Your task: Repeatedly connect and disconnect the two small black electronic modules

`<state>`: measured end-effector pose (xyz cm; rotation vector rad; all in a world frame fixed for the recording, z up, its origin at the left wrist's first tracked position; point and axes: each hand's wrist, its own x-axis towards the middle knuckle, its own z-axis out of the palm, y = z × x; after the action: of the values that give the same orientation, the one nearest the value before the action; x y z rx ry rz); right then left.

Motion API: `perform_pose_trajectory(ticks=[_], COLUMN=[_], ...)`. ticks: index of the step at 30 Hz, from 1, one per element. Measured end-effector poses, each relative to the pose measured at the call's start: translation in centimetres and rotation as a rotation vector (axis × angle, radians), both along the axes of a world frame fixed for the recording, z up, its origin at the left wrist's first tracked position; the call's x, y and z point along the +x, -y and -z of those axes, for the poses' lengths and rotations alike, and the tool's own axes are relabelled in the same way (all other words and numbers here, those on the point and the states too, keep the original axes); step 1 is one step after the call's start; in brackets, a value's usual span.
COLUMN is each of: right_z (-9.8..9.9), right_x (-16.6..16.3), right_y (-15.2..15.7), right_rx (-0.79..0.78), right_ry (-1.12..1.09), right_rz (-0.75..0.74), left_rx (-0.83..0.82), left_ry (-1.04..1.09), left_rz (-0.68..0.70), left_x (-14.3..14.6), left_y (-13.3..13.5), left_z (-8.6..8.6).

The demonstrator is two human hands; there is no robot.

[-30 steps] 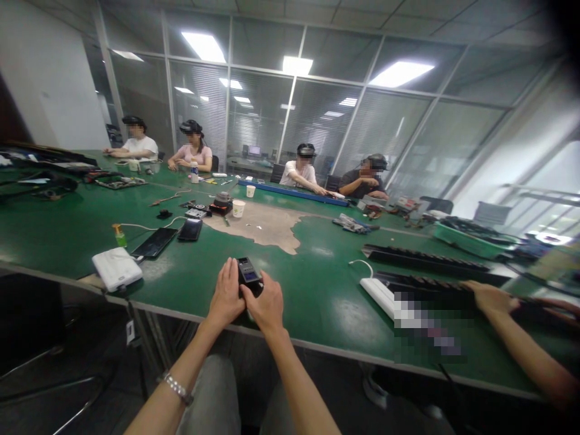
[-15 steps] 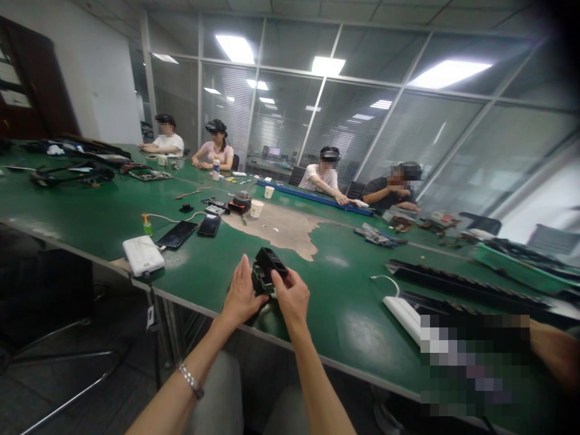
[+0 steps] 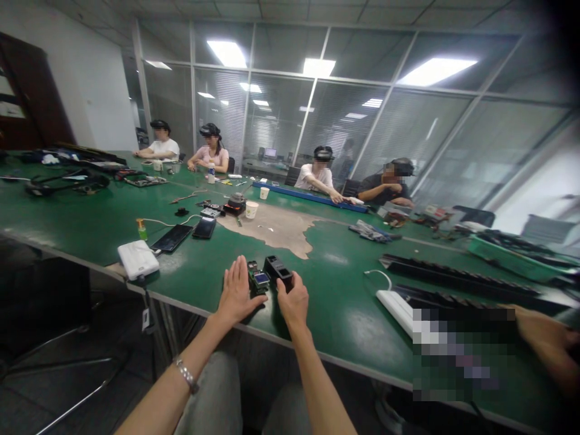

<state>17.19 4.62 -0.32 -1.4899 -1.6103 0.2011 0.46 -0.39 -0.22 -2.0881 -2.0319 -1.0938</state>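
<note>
My left hand (image 3: 236,289) is stretched out flat with fingers straight, along the left side of a green circuit board (image 3: 260,281) with a small bluish screen. Its thumb lies near the board's front end; whether it presses on the board I cannot tell. My right hand (image 3: 293,300) grips a black plastic casing (image 3: 277,270) by its near right end. That casing, with openings in its upper face, is just right of the board and apart from it. Both things are at the near edge of the green table (image 3: 335,302).
A white power bank (image 3: 138,260), two phones (image 3: 172,238) and a paper cup (image 3: 252,209) stand to the left and ahead. Gloves (image 3: 372,231), black strips (image 3: 453,278) and a green basket (image 3: 507,257) are on the right. A neighbour's hand (image 3: 541,332) reaches in from the right. Several people sit opposite.
The black casing, earlier above the board, has moved right and down with my right hand, baring the board and its screen. My left hand stays beside the board, its fingers flatter.
</note>
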Motion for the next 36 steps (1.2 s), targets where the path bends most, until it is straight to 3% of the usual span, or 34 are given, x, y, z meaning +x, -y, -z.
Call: perform_pose_trajectory(ticks=[10, 15, 20, 24, 29, 36], right_z=[0.3, 0.2, -0.2, -0.7, -1.3, -3.2], right_x=[0.7, 0.7, 0.8, 0.7, 0.7, -0.2], right_y=[-0.1, -0.1, 0.3, 0.7, 0.9, 1.2], right_rx=[0.071, 0.074, 0.032, 0.003, -0.012, 0.071], right_ry=[0.047, 0.042, 0.029, -0.001, -0.129, -0.264], right_rz=[-0.021, -0.029, -0.027, -0.01, 0.018, -0.03], left_rx=[0.047, -0.022, 0.026, 0.041, 0.012, 0.104], left_ry=[-0.097, -0.055, 0.087, 0.281, 0.654, 0.776], left_rz=[-0.032, -0.013, 0.081, 0.118, 0.111, 0.007], left_x=[-1.2, -2.1, -2.9, -3.5, -3.8, -3.8], left_y=[-1.0, -1.9, -2.0, -2.1, -1.5, -1.1], left_z=[-1.5, -0.6, 0.5, -0.2, -1.5, -1.8])
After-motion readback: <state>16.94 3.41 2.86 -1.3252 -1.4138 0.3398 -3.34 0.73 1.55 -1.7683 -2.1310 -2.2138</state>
